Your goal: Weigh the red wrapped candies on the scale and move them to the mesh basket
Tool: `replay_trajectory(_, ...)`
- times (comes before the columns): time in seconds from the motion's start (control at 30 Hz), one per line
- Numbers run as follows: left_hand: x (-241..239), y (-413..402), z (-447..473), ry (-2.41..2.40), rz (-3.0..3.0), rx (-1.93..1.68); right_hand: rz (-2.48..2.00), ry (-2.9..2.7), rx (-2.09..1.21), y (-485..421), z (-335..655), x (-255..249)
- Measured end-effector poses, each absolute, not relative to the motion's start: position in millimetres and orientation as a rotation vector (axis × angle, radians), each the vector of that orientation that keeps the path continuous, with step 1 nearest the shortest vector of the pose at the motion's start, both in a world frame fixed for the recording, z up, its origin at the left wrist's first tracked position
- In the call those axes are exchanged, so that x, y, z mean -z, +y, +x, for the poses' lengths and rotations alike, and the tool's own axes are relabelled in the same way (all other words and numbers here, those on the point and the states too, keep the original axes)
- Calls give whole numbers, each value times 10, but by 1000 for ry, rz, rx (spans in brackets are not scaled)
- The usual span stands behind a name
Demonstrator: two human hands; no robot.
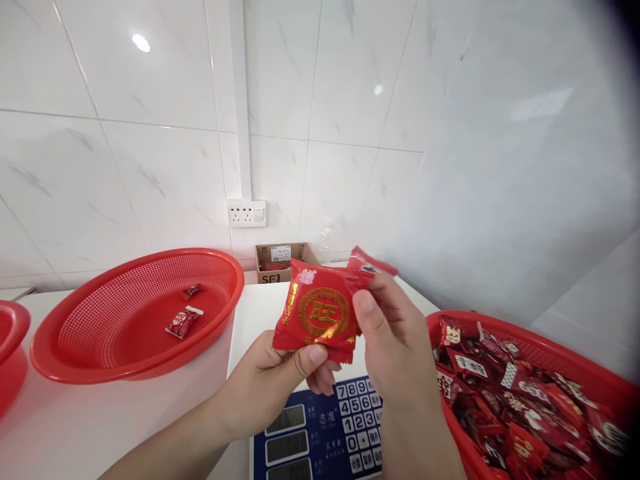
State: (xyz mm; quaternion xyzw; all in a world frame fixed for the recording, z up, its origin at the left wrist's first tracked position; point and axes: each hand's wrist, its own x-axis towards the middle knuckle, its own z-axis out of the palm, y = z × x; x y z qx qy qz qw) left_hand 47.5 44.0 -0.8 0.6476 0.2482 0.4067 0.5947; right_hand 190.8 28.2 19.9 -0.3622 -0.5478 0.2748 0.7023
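Above a blue-and-white digital scale [327, 433], both hands hold a red snack packet [323, 312] with a gold ring and character on its front. My left hand [270, 383] pinches the lower edge, thumb in front and fingers behind. My right hand [397, 347] is closed at the packet's right side, thumb pressed on its edge. Behind the packet, at the right fingers, shows part of another red wrapper [373, 261]; how many packets are stacked there is hidden. The scale's keypad is partly covered by the right forearm.
On the left stands a red mesh basket [135, 370] with two small wrapped snacks [185, 322] inside. A second red basket [10, 327] is cut off at the left edge. At right, a red basket [565, 347] is full of packets. A cardboard box [287, 257] sits against the tiled wall.
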Motion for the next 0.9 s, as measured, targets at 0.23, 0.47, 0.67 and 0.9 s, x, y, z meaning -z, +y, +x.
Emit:
replay_trajectory(0.23,-38,508,369,545,1657,-1050,-813,-1295,-817,227,1915,-270)
replay_trajectory(0.47,-29,550,354,635,1363,-1386,-877,-1531,-923,296,1880,-201)
replay_trajectory(0.67,-3,457,433,756,1315,-1402,-794,-1283,-710,286,1631,-81)
replay_trajectory(0.9,49,421,478,661,1290,-1328,-762,-1251,-731,337,1550,-42)
